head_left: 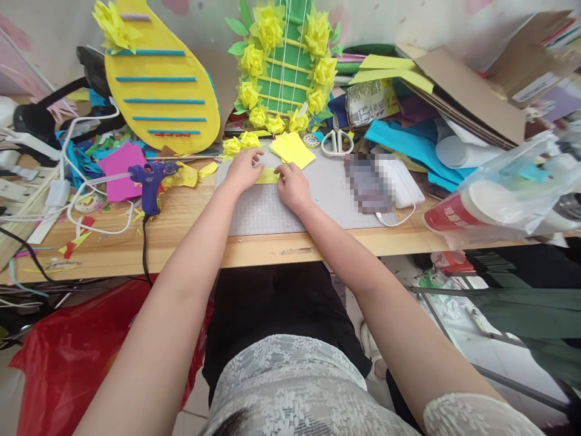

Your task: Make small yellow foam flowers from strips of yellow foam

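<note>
A narrow piece of yellow paper [267,176] lies between my two hands on the grey cutting mat [254,215]. My left hand [245,168] has its fingers curled at the paper's left end, its fingertips partly hidden. At the right end, my right hand [294,188] is closed with thumb and fingertips on the paper. Just beyond them sits a stack of square yellow paper sheets [293,150]. Yellow paper flowers [240,143] rest behind my left hand. White-handled scissors [337,143] lie past the stack, beside a small round dial-like disc [311,140].
A blue glue gun [152,186] with its cord stands at left. A yellow pear-shaped board [163,91] and a green flower-trimmed board [285,72] lean at the back. At right are a blurred phone-like item [370,181], a white power bank [402,181] and a bagged cup [454,209].
</note>
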{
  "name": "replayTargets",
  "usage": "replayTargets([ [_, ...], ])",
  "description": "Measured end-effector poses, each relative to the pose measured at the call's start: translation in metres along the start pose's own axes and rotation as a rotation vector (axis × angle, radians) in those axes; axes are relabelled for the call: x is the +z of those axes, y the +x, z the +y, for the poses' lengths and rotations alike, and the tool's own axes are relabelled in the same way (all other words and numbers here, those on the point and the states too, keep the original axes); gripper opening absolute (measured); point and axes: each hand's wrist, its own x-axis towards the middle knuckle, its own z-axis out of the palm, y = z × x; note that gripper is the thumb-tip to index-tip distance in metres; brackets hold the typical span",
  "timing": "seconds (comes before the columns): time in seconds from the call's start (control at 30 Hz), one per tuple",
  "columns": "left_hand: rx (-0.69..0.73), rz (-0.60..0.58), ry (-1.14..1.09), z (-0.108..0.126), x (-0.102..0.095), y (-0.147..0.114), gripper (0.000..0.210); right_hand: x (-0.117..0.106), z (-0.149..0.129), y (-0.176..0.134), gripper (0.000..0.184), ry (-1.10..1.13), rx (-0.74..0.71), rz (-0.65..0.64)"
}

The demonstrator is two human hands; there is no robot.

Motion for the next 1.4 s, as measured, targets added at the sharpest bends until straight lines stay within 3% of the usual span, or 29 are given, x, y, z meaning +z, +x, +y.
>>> replayTargets([
  [0.23,-0.004,-0.355,0.251,0.028,-0.006,0.019,0.043,0.002,0.009,0.004,0.027,0.147,0.056,0.124],
  [0.5,0.015,-0.541,0.361,0.042,-0.006,0.013,0.041,0.003,0.025,0.009,0.025,0.283,0.085,0.248],
  [0.63,0.055,-0.532,0.411,0.05,-0.012,0.005,0.035,0.004,0.03,0.011,0.023,0.315,0.088,0.271],
  [0.8,0.086,-0.52,0.451,0.055,-0.014,0.003,0.044,-0.001,0.031,0.011,0.023,0.291,0.11,0.262],
  [1.03,0.075,-0.53,0.158,0.04,-0.01,0.007,0.032,-0.008,0.031,0.011,0.027,0.214,0.144,0.211],
  [1.23,0.017,-0.32,-0.022,0.023,-0.018,0.002,0.019,-0.006,0.03,0.01,0.026,0.263,0.122,0.267],
  [1.4,-0.206,-0.083,-0.426,0.008,-0.017,-0.008,0.019,-0.01,0.027,0.01,0.027,0.265,0.132,0.253],
])
